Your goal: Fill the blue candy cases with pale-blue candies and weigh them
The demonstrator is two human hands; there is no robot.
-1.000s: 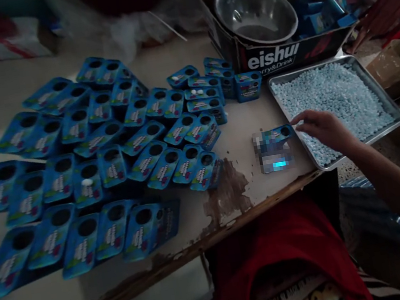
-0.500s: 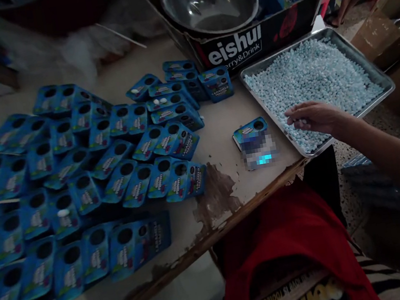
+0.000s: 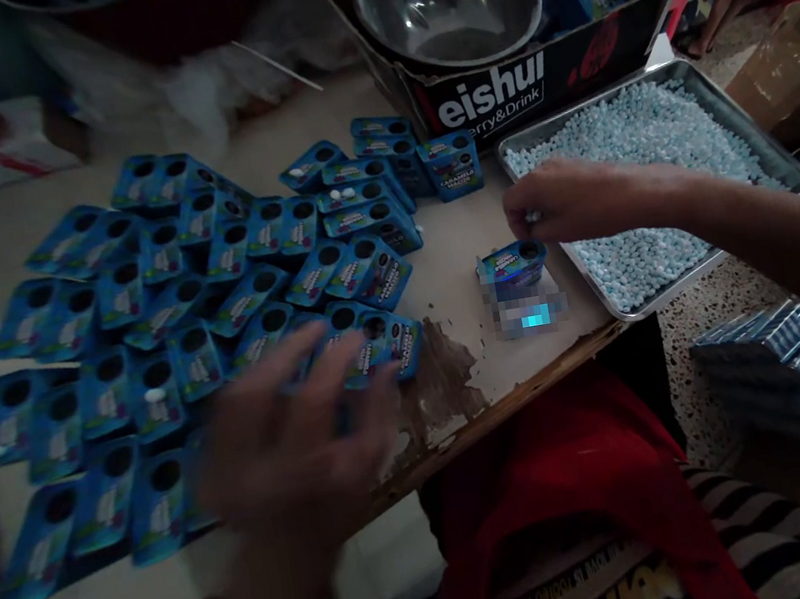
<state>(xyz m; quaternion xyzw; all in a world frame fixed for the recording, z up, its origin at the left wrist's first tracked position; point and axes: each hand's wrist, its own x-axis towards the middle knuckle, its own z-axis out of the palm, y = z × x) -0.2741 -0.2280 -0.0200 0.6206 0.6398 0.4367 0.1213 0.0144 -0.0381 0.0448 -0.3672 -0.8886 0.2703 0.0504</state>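
Note:
My right hand [image 3: 567,202] is closed, fingertips pinched together at the near left edge of the metal tray [image 3: 617,301], with pale blue candies [image 3: 533,216] showing at the fingers. Small pale blue and white candies [image 3: 648,139] fill the tray. Just below that hand a blue candy box [image 3: 516,263] rests on or against a pixelated object with a glowing cyan spot [image 3: 535,316]. My left hand [image 3: 291,428], smeared by motion, hovers with fingers apart over the front right of the blue candy boxes [image 3: 135,402] and hides some of them. Nothing shows in it.
A black carton [image 3: 490,103] with a steel bowl [image 3: 448,3] and more blue packs stands at the back. Wrapped stacks [image 3: 791,369] sit on the floor at right. The table's worn front edge [image 3: 494,411] runs close to the red apron [image 3: 586,472].
My right hand has moved left from inside the tray toward its rim and closed. My left hand has come into view over the boxes. The view has shifted slightly left.

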